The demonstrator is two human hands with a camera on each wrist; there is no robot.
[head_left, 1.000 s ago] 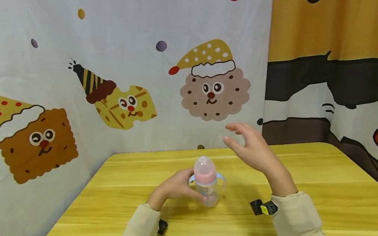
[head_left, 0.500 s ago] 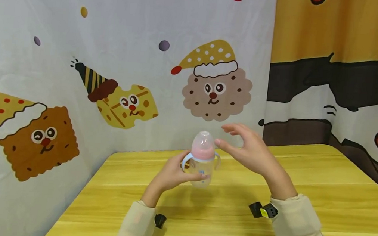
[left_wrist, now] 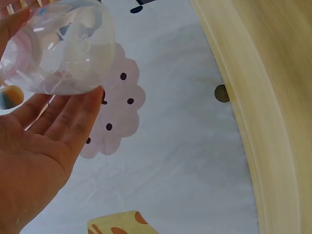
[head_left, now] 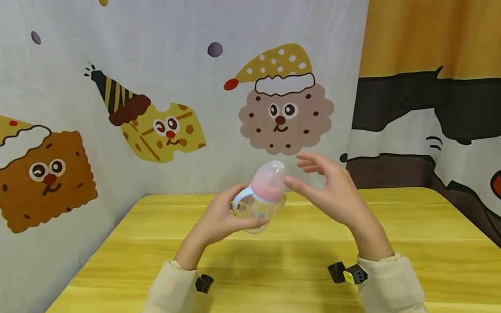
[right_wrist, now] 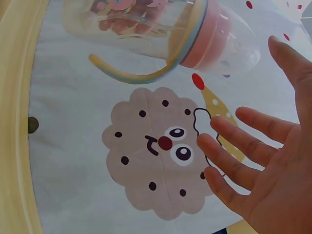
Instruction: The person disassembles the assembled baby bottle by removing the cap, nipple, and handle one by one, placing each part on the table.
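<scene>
Head view: baby bottle (head_left: 260, 210) raised above surface (head_left: 266, 287), tilted, clear cap (head_left: 270, 172) leaning toward right hand (head_left: 337, 191). Left hand (head_left: 220, 217) grasps bottle by body, thumb across front; low grip apparently leaves cap uncovered, tilt probably presents it to right hand.

Left wrist view: body held between thumb and fingers on opposite sides, likely for steadiness.

Right wrist view: right fingers spread, slightly bent, released, grasping nothing; thumb just beside cap tip, contact not evident. Handle (right_wrist: 134, 79) projects from bottle's side.

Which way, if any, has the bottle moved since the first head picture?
Yes, upward: in the head view the bottle showed below the far table edge; now its cap rises above that edge, near the cookie print.
</scene>
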